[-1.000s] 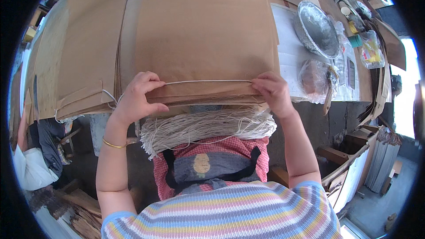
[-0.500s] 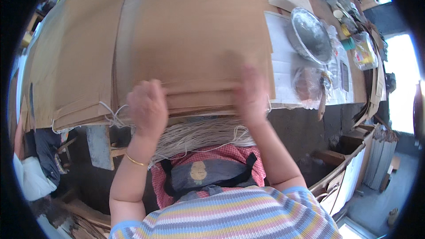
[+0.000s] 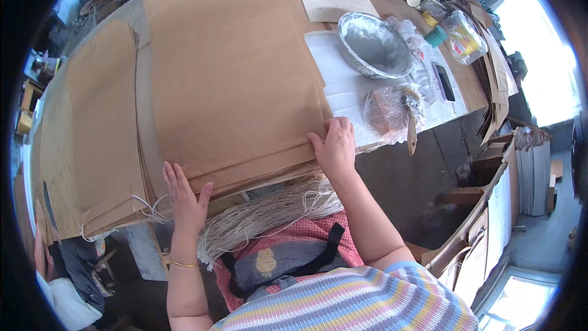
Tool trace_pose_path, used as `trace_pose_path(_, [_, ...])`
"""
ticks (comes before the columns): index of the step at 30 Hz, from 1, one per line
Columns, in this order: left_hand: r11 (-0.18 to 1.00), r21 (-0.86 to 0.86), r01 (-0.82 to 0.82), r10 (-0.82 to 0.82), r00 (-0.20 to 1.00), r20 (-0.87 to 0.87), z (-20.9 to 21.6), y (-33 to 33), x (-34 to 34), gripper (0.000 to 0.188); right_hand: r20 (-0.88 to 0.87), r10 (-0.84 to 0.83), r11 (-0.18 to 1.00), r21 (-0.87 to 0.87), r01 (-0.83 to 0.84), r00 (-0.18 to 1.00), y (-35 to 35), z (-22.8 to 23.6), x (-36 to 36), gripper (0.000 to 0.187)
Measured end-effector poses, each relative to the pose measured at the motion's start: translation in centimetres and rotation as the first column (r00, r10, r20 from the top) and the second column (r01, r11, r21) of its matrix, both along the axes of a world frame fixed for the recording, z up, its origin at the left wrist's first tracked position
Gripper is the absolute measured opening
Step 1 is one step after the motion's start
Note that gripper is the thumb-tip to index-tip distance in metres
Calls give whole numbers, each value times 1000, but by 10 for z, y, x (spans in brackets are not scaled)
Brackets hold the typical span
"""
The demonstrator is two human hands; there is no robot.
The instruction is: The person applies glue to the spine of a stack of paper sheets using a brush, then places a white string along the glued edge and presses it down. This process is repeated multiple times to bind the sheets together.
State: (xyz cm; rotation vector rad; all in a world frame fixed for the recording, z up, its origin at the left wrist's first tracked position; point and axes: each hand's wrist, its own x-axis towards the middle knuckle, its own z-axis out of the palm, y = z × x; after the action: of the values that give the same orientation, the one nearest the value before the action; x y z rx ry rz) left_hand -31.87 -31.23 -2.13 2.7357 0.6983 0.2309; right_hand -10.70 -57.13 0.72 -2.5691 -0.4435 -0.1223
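A stack of large brown paper sheets [image 3: 233,79] lies on the table in front of me, its near edges layered unevenly. At the near left corner of the stack, my left hand [image 3: 185,199] is open, fingers stretched out and thumb apart against the side edge. My right hand [image 3: 337,150] rests at the near right corner, with its thumb on top and fingers along the right edge. It too is open. A bundle of white cords [image 3: 269,217] hangs just below the near edge, above my lap.
Another brown paper stack [image 3: 101,129] with white string lies left. On the right are a metal basin [image 3: 375,46] with whitish residue, a plastic-wrapped lump [image 3: 387,110], a brush [image 3: 411,132] and a phone [image 3: 443,82]. Wooden framing [image 3: 471,196] stands lower right.
Both hands, blurred above the near edge before, now rest at the stack's two near corners. My left hand has opened from a closed shape. The whole view has turned and shifted.
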Motion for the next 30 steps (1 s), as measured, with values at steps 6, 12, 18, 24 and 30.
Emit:
trace_pose_path(6, [958, -17, -287, 274, 893, 358, 22, 16, -10, 65, -431, 120, 792, 585, 175, 894, -22, 13, 4, 18])
trace_pose_path(12, [657, -729, -193, 394, 912, 113, 23, 2, -50, 23, -529, 311, 845, 534, 25, 789, -70, 1, 3, 26])
trace_pose_path(18, [934, -101, -342, 344, 793, 502, 57, 37, -102, 24, -383, 373, 862, 479, -164, 845, 22, -27, -37, 19])
trace_pose_path(24, [764, -68, -642, 557, 603, 571, 73, 207, -194, 29, -545, 781, 603, 785, -142, 304, 193, 20, -97, 10])
trace_pose_path(30, [697, -2, -717, 670, 650, 359, 48, 347, -261, 32, -608, 718, 684, 706, -182, 338, 315, -19, -151, 30])
